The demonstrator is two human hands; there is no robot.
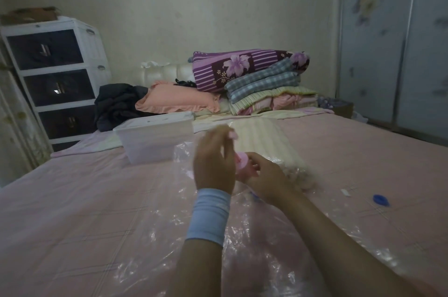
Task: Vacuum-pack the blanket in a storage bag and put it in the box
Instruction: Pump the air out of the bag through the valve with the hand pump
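A clear plastic storage bag (150,231) lies flat on the pink bed, holding a folded cream striped blanket (261,141) at its far end. My right hand (264,178) grips a pink hand pump (243,163) that stands on the bag. My left hand (213,166), wearing a light blue wristband, is blurred just above and left of the pump, fingers near its top; whether it grips the handle is unclear. The white translucent box (155,139) sits on the bed to the left, beyond the bag.
A blue valve cap (381,199) and a small white clip (346,192) lie on the bed (48,212) at right. Folded quilts (252,71), a peach pillow and dark clothes are piled at the headboard. A drawer unit (53,73) stands left, a wardrobe right.
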